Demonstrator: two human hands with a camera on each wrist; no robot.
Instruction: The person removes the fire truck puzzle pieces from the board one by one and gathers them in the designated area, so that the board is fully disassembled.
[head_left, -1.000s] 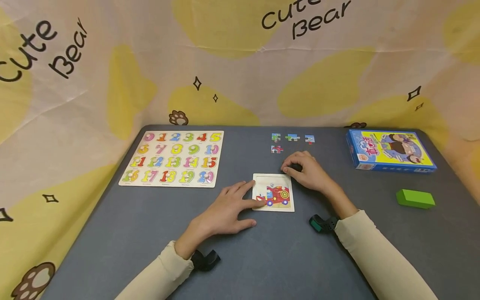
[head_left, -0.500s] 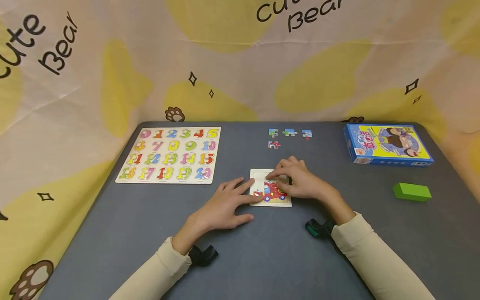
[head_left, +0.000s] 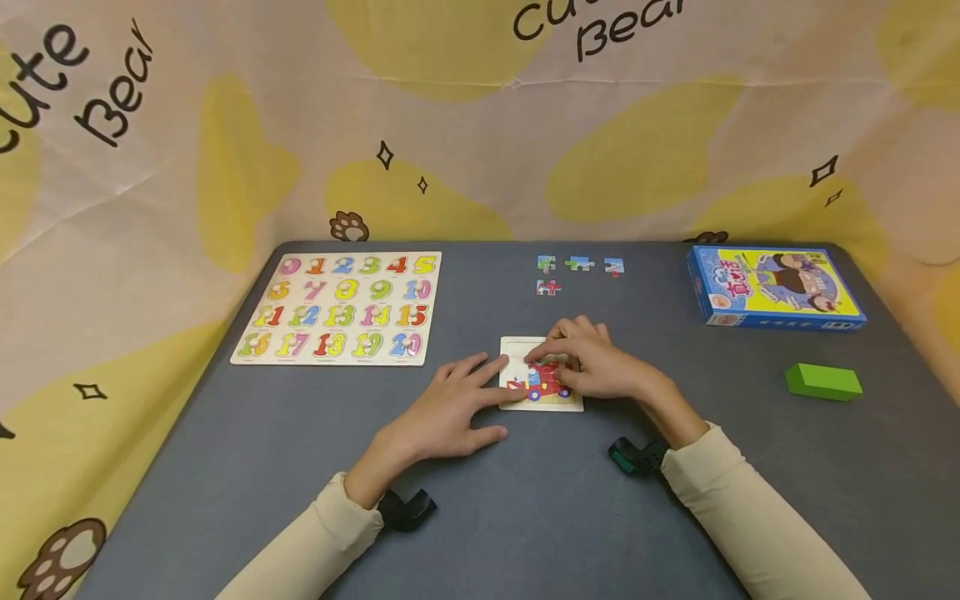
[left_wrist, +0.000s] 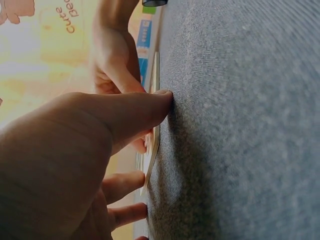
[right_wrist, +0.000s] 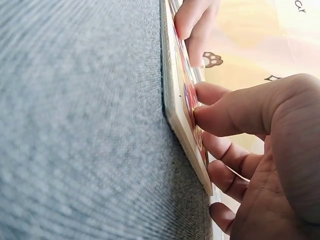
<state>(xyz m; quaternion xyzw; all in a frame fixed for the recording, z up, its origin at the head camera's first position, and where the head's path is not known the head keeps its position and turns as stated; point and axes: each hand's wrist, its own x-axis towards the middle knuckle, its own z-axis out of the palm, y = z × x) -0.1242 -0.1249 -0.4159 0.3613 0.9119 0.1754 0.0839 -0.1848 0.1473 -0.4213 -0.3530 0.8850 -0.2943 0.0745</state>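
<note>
A small square jigsaw puzzle (head_left: 517, 347) with a pale wooden frame lies flat on the table, its picture a red truck (head_left: 536, 381). My left hand (head_left: 448, 418) rests spread at its left side, index and middle fingertips on the frame, thumb on the table. From the right, my right hand (head_left: 603, 367) reaches over the puzzle with bent fingers. In the right wrist view its thumb (right_wrist: 225, 114) and fingertips touch the picture; no piece shows between them. Several loose jigsaw pieces (head_left: 580, 263) lie behind the puzzle. The hands hide part of the picture.
A number board (head_left: 255, 332) with coloured numerals lies at the back left of the grey table (head_left: 487, 533). A blue and yellow box (head_left: 776, 287) sits at the back right, with a green block (head_left: 823, 382) in front of it. A printed cloth (head_left: 465, 125) hangs behind.
My right hand has moved left from beside the puzzle's upper right corner onto its picture. My left hand keeps its place on the frame. The whole view has shifted slightly.
</note>
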